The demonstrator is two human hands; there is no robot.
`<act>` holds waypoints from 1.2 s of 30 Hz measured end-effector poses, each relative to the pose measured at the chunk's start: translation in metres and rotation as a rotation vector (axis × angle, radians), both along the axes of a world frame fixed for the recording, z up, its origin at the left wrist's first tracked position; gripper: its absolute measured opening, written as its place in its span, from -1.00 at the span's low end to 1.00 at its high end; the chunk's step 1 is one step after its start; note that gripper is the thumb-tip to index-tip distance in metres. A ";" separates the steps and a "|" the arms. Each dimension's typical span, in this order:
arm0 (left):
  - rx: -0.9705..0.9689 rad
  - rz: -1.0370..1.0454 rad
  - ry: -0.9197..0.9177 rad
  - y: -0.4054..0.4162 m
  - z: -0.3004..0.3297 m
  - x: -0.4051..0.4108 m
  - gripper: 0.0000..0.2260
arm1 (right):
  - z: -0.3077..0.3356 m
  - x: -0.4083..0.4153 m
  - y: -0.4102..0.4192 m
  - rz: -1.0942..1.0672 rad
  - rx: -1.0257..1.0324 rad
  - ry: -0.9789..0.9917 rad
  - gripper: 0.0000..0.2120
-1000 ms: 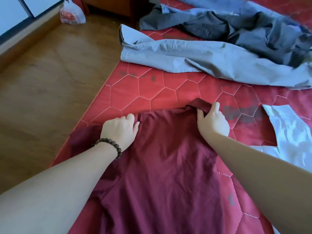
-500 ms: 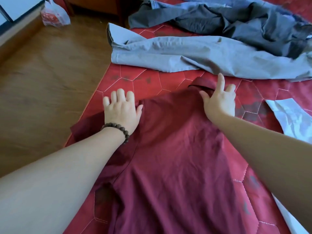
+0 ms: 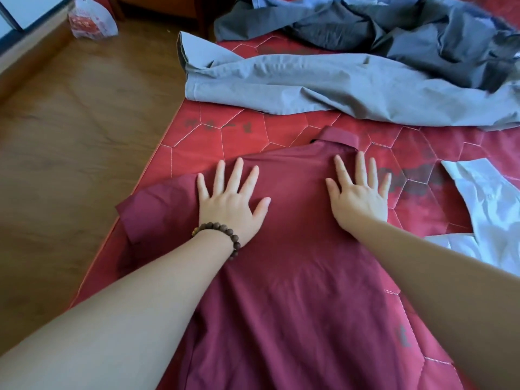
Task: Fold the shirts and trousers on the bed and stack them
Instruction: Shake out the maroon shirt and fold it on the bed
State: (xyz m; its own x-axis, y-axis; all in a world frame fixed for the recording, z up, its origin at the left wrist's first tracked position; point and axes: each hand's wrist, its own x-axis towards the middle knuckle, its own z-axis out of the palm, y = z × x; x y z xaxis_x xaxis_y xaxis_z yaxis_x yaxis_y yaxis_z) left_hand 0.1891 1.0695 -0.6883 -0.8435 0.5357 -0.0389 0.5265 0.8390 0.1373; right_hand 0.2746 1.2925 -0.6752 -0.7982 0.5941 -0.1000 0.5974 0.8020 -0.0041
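The maroon shirt (image 3: 281, 277) lies flat on the bed (image 3: 253, 130), long axis 12-to-6, collar at 12. Left hand (image 3: 229, 201) and right hand (image 3: 358, 195) press it, fingers spread; the sleeve at 9 lies nearer the left hand.

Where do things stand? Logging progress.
Both hands, left and right, flat on maroon shirt. Shirt spread, unfolded. Grey trousers beyond collar, clear.

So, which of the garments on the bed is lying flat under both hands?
The dark red shirt, collar away from the person; the left hand and right hand press it. The light grey garment, dark grey one and white shirt lie untouched.
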 end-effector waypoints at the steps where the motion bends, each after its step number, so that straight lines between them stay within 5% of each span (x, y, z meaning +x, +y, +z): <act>1: -0.014 0.050 -0.015 -0.002 0.002 0.001 -0.41 | 0.003 0.008 -0.004 -0.034 -0.012 0.016 -0.45; 4: -0.038 0.073 0.026 -0.005 0.012 0.023 -0.43 | 0.009 0.033 -0.040 0.085 -0.027 0.110 -0.46; 8: 0.043 -0.200 -0.037 -0.010 0.016 0.101 -0.44 | 0.007 0.079 -0.101 0.384 -0.118 0.114 -0.48; 15: -0.134 -0.022 -0.016 -0.086 0.024 0.130 -0.47 | 0.009 0.166 -0.061 0.067 -0.075 0.012 -0.49; 17: -0.110 0.054 0.000 -0.086 0.028 0.142 -0.46 | 0.015 0.173 -0.079 0.095 -0.071 0.074 -0.50; 20: -0.038 -0.100 -0.025 -0.075 0.029 0.194 -0.48 | 0.021 0.189 -0.140 0.255 -0.147 0.137 -0.49; 23: -0.053 -0.165 -0.123 -0.085 0.024 0.243 -0.46 | 0.014 0.221 -0.184 0.350 -0.244 0.026 -0.47; 33: -0.114 0.157 -0.050 -0.150 0.030 0.266 -0.46 | 0.015 0.271 -0.149 0.106 -0.110 0.037 -0.46; 36: -0.033 -0.036 -0.065 -0.131 0.032 0.307 -0.46 | 0.019 0.295 -0.192 0.359 -0.142 0.083 -0.47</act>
State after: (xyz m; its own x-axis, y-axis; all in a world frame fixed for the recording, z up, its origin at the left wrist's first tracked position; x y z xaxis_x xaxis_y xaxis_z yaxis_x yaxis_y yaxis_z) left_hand 0.4959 0.9386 -0.6566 -0.8187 0.5634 -0.1110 0.5476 0.8242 0.1444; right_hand 0.5692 1.1004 -0.6561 -0.9615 0.2604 -0.0880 0.2719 0.9478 -0.1666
